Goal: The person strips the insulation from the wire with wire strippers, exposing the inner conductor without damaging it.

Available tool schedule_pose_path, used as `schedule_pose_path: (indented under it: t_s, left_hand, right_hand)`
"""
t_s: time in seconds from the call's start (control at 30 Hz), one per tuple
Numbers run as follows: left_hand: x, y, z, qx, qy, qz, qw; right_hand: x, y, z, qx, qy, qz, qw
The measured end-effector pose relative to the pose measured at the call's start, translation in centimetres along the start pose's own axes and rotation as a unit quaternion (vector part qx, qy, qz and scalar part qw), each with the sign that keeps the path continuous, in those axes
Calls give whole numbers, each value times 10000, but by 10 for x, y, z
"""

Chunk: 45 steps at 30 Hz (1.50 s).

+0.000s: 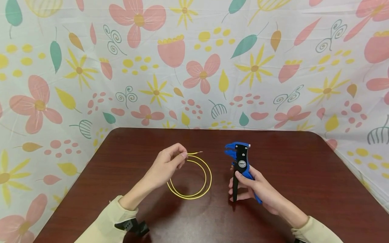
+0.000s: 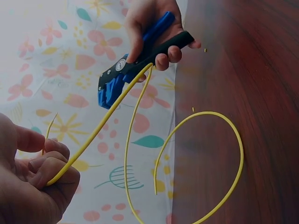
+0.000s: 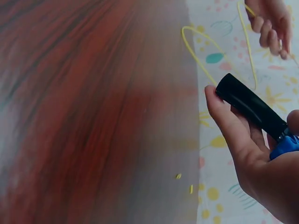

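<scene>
My left hand [image 1: 165, 165] pinches a thin yellow wire [image 1: 211, 175] close to one end, between thumb and fingers. That end [image 1: 199, 152] pokes out past the fingertips, its tip thin and bare-looking. Below the hand the rest of the wire hangs in loose loops; the left wrist view shows it running out of the curled fingers [image 2: 53, 170]. To the right, apart from the wire, my right hand [image 1: 258, 187] grips a blue and black wire stripper [image 1: 242, 155] by its handles. Its blue jaws point left and stand apart, with nothing visible between them.
Two tiny yellow bits, one here [image 3: 178, 176] and another bit [image 3: 191, 189] beside it, lie on the dark reddish-brown table [image 1: 288, 162]. Behind the table hangs a flower-patterned cloth [image 1: 194, 101]. A black device [image 1: 132, 226] is strapped on the left wrist.
</scene>
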State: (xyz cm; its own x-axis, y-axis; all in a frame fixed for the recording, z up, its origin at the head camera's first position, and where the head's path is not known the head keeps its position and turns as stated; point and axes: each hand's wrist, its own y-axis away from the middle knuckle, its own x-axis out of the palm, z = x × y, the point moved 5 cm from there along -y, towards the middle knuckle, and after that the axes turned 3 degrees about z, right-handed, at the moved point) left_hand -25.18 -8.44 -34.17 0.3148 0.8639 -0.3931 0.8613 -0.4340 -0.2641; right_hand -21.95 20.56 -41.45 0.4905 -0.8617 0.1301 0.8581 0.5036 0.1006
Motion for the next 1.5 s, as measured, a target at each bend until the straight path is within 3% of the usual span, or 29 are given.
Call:
schedule_pose_path:
  t_s: [0.6, 1.0, 1.5]
  left_hand:
    - [11, -7, -7, 461, 62, 161, 9988]
    - [15, -10, -11, 346, -142, -128, 9992]
    - [20, -10, -9, 280, -98, 58, 9995]
  right_hand:
    - [37, -10, 8, -228, -365, 809, 9958]
    - [50, -12, 14, -195, -613, 958, 9933]
    - [64, -13, 15, -428, -715, 1199, 9893]
